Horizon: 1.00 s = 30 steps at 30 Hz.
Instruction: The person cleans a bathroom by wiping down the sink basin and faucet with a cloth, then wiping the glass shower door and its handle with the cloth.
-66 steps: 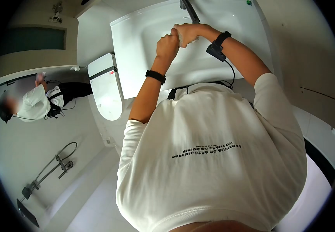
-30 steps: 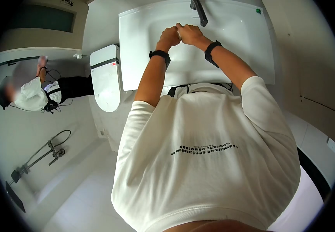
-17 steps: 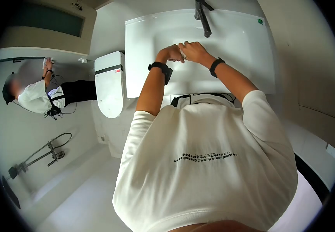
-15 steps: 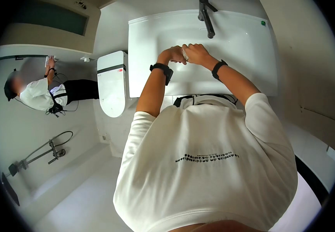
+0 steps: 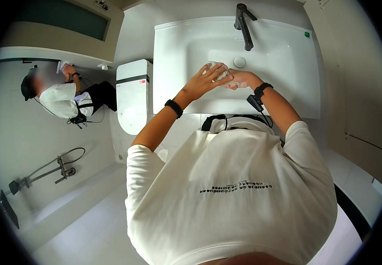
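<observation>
Over the white sink basin, my left hand is laid across a crumpled whitish cloth, its long fingers pressing the cloth against the other palm. Underneath, my right hand is turned palm up and cups the cloth from the right. Some of the cloth shows beyond the left fingers, and the rest is hidden between the hands. Just beyond them lies the round drain plug. The dark faucet stands at the far rim.
A white closed-lid toilet stands left of the sink. Farther left, another person has their hands at a white object by the wall. A shower set is mounted lower left. A small green item sits at the sink's right corner.
My hands have turned over: the left has gone from curled to stretched across the cloth, the right from knuckles up to palm up. More cloth shows. The view has shifted slightly.
</observation>
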### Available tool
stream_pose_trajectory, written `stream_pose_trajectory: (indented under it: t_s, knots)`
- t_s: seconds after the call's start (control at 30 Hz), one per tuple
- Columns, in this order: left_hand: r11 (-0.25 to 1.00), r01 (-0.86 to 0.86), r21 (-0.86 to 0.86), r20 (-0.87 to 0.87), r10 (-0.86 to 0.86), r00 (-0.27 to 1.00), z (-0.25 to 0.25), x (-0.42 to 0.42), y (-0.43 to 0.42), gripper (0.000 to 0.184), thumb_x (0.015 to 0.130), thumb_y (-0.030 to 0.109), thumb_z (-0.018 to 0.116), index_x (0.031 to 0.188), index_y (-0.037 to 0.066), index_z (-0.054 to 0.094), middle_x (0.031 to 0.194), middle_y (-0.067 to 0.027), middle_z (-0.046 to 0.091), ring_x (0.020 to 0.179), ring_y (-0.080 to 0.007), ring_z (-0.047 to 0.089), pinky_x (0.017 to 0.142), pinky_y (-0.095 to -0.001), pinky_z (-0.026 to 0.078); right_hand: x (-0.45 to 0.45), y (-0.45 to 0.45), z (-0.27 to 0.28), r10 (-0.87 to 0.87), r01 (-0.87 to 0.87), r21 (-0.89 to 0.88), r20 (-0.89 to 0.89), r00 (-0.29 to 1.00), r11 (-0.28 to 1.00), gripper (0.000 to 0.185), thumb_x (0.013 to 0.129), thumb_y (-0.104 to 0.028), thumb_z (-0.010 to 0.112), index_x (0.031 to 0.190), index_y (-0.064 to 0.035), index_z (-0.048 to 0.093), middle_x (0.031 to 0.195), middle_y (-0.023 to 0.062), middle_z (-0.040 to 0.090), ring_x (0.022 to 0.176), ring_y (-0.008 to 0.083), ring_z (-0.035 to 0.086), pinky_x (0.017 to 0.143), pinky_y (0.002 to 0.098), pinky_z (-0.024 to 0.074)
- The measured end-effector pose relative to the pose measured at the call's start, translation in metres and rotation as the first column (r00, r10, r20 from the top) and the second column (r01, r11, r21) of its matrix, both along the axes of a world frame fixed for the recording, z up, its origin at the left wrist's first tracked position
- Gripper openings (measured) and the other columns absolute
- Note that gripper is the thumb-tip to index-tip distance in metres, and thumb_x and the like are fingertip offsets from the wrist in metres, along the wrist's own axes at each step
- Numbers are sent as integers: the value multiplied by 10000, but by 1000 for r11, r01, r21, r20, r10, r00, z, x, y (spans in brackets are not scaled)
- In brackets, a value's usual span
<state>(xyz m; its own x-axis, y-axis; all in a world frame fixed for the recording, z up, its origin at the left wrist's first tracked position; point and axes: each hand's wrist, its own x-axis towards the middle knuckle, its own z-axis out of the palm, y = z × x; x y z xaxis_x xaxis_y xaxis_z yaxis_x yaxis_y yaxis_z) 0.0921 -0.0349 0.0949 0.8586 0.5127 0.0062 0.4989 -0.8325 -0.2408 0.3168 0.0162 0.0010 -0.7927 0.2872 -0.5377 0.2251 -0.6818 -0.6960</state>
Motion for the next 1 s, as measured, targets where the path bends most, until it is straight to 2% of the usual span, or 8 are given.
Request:
stream_pose_trajectory:
  t_s: [0.2, 0.4, 0.43, 0.53, 0.63, 0.83, 0.93, 1.0]
  knots:
    - [994, 110, -8, 237, -105, 966, 74, -6, 14, 799, 849, 52, 584, 1538, 343, 304, 1459, -118, 448, 1369, -299, 431, 1145, -446, 357, -16, -7, 87, 95, -129, -271, -133, 986, 954, 289, 885, -163, 653, 1116, -9, 576, 713, -3, 475, 526, 48, 365, 435, 174, 255]
    - [966, -114, -234, 275, 178, 945, 114, -7, 20, 681, 848, 101, 604, 1489, 231, 417, 1243, -104, 600, 1095, -261, 626, 872, -386, 565, -23, -11, 159, 109, -150, -268, -161, 981, 952, 338, 851, -253, 680, 1098, -44, 583, 677, -40, 465, 464, 19, 313, 432, 186, 234]
    - [990, -57, -128, 330, 97, 939, 124, -7, 22, 533, 838, 116, 625, 1360, 114, 516, 1123, -119, 650, 971, -250, 676, 725, -349, 582, -24, -11, 180, 123, -151, -242, -129, 984, 958, 328, 844, -238, 698, 1092, -58, 579, 668, -37, 469, 465, 21, 323, 430, 190, 234]
    - [948, -146, -282, 117, 185, 976, 136, -13, 23, 361, 822, 143, 656, 1164, 62, 573, 965, -145, 687, 847, -277, 704, 680, -363, 575, -42, -21, 219, -34, 37, -11, 156, 987, 999, 305, 824, -224, 732, 1048, -70, 595, 657, -33, 479, 464, 34, 330, 429, 197, 240]
    - [922, -176, -344, 137, 235, 962, 145, -14, 14, 265, 802, 151, 680, 1018, 47, 566, 807, -144, 690, 721, -292, 704, 618, -385, 569, -43, -17, 226, 83, -80, -24, 196, 977, 996, 228, 802, -135, 748, 952, -53, 597, 680, -9, 508, 480, 42, 355, 404, 205, 252]
    - [861, -279, -426, 72, 340, 938, 131, -4, 12, 256, 767, 93, 700, 979, 23, 575, 766, -137, 699, 716, -303, 712, 611, -400, 576, -49, -16, 215, 75, -304, 392, 502, 862, 868, 310, 685, -251, 818, 856, -55, 649, 741, 61, 627, 552, 131, 552, 478, 280, 429]
    - [841, -330, -430, 35, 381, 924, 112, 8, 19, 287, 742, 57, 712, 992, 15, 579, 801, -150, 708, 733, -313, 716, 623, -398, 584, -45, -20, 170, -191, -252, 745, 452, 871, 617, 413, 612, -247, 828, 908, -13, 659, 837, 139, 701, 741, 247, 689, 663, 355, 553]
    - [816, -349, -461, 33, 408, 912, 108, 15, 24, 304, 731, 38, 714, 1008, 14, 591, 816, -156, 709, 770, -316, 718, 654, -402, 589, -42, -19, 172, -239, -296, 741, 522, 819, 602, 459, 601, -241, 828, 953, 1, 660, 907, 179, 711, 864, 305, 698, 773, 387, 560]
